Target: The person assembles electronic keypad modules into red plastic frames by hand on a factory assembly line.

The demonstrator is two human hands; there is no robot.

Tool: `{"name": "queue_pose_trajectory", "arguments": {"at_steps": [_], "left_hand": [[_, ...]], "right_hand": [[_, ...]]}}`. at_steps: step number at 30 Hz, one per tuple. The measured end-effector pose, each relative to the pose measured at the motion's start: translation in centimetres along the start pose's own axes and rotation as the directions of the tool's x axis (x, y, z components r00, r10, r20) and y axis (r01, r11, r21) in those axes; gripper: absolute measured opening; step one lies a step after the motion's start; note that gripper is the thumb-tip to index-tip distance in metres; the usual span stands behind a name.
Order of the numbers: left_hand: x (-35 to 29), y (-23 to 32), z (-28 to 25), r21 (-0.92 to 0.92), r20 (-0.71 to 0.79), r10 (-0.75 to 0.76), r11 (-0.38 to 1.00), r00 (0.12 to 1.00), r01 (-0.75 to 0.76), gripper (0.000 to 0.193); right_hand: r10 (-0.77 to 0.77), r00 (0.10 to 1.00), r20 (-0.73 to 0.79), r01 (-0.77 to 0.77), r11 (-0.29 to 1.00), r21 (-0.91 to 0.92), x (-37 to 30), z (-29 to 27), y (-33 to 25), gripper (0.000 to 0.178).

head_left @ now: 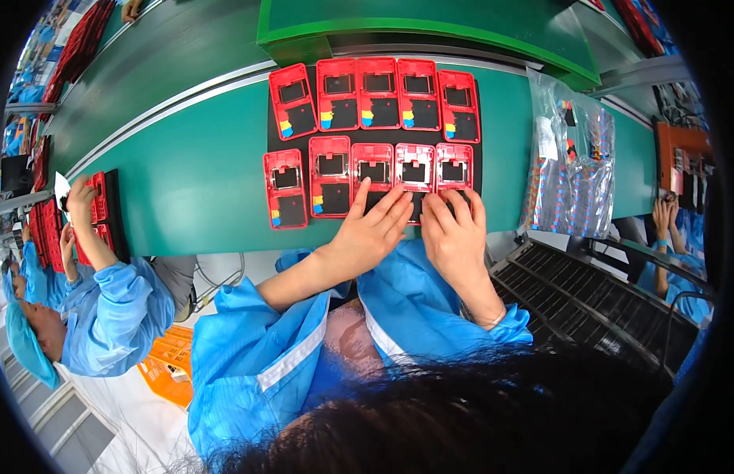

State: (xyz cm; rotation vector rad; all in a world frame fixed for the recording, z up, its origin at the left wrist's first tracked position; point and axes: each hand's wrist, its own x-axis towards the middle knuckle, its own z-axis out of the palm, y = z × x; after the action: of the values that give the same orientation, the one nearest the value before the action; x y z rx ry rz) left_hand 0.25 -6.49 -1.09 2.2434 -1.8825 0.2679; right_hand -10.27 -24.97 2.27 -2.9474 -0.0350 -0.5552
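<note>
Two rows of red plastic housings, each with a window in its upper half, lie on a black mat [474,110]. My left hand [367,237] rests with fingers stretched over the lower parts of a middle housing [373,155] and its right-hand neighbour [415,156] in the near row. My right hand [455,237] is spread over the lower end of the rightmost near housing [454,158], thumb side toward the left hand. Neither hand shows anything in its grasp. Fingers hide the lower halves of these housings. Blue and yellow pieces show in the uncovered ones, such as the far-left housing [292,101].
A clear plastic bag [572,170] with many small coloured parts lies right of the mat on the green table [201,170]. A green-edged shelf [430,31] stands behind. At left, a co-worker [118,308] handles red housings. A black slatted rack [588,300] is at lower right.
</note>
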Motion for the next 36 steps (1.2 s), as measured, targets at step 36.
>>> {"name": "queue_pose_trajectory", "arguments": {"at_steps": [36], "left_hand": [[-7.7, -5.4, -3.2, -0.098, -0.019, -0.335, 0.938, 0.942, 0.332, 0.062]], "right_hand": [[-0.27, 0.961, -0.055, 0.274, 0.923, 0.27, 5.7, 3.8, -4.4, 0.034]]}}
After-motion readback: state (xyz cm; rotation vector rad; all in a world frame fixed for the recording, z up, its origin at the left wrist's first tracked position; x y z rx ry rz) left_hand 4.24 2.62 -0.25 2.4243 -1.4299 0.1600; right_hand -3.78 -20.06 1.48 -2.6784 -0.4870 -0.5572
